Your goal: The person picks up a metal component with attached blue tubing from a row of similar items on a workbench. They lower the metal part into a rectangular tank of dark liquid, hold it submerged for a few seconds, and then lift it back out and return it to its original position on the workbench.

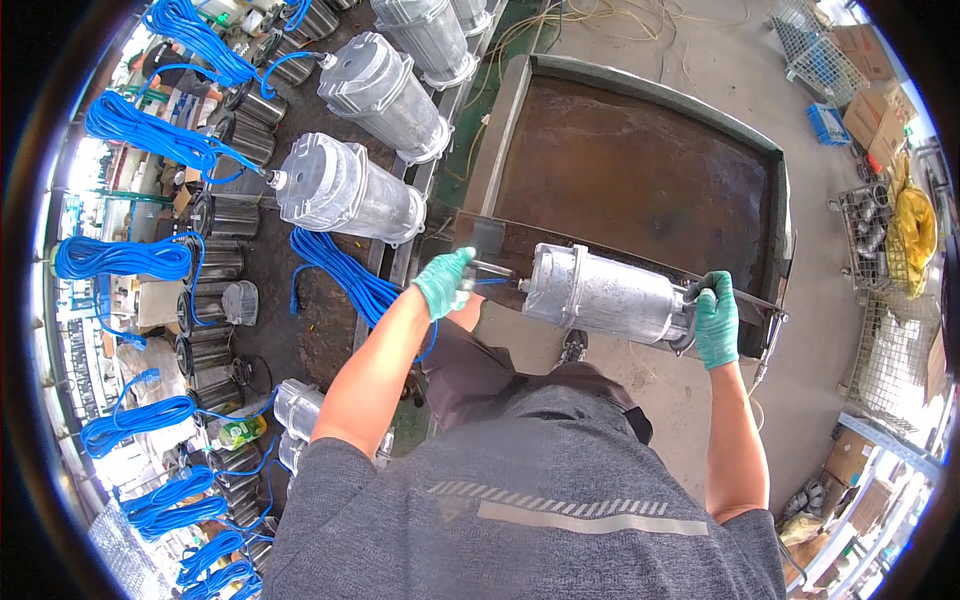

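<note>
A silver cast-metal cylinder, like a motor or pump body, lies sideways along the near edge of the brown-filled metal tank. My right hand, in a green glove, is closed on the fitting at its right end. At the other end, my gloved left hand is closed around a short metal tool or rod; its exact kind is unclear. A blue cable runs from the cylinder's left end toward this hand. The coiled blue cable hangs beside my left forearm.
On the left bench, similar silver cylinders stand in a row with coiled blue cables and several shiny metal cylinders. Wire baskets, cardboard boxes and a yellow sack are at the right. Loose hoses cross the far floor.
</note>
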Tool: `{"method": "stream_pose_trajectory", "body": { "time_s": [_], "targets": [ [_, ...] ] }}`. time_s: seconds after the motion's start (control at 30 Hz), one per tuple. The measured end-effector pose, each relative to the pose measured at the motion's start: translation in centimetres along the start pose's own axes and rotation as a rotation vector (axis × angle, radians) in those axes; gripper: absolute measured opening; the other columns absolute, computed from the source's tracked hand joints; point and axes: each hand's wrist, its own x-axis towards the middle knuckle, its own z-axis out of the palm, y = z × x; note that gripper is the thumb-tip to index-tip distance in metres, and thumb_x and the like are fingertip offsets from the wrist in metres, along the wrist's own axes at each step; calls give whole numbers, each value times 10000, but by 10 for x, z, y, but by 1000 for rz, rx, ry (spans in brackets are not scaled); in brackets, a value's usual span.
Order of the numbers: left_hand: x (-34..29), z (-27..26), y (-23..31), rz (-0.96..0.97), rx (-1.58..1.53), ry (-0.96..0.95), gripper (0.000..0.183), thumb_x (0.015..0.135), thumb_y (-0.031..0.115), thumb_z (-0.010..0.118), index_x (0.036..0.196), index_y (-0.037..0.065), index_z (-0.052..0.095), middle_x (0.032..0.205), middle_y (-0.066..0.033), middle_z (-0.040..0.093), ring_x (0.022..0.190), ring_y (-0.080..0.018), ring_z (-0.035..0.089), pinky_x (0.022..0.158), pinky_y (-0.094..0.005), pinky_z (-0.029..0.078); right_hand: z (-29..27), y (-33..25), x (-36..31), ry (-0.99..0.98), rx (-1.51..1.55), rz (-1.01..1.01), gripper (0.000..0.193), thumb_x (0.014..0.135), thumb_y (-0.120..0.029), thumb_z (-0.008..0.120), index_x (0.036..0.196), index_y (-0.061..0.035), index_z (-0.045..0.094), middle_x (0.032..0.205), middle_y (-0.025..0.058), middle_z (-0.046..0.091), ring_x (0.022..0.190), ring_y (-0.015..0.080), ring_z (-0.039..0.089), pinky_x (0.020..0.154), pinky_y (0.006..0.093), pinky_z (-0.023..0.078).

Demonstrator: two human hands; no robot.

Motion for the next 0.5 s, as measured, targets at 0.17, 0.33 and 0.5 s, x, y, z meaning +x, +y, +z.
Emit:
{"method": "stream_pose_trajectory", "body": {
  "time_s": [0.17,0.33,0.5],
  "targets": [
    [-1,8,34,90,56,182,435,1019,549,602,768,198,551,596,23,515,400,-131,392,368,-292,310,0,1,-1,-21,61,37,122,970,-34,445,1035,-72,541,856,27,610,774,119,547,745,283,501],
    [-6,8,39,60,-13,285,528,972,649,620,759,178,516,579,-9,545,379,-120,428,342,-263,287,0,-5,-2,-11,24,71,139,980,-16,452,1058,-77,549,860,28,625,771,125,555,730,282,499],
    [-45,29,18,342,213,149,401,1052,471,596,855,123,560,648,-14,605,425,-96,491,362,-266,342,-15,-29,2,-102,-125,67,159,1011,-110,541,1158,-57,569,915,115,669,851,201,651,784,364,536]
  ]
}}
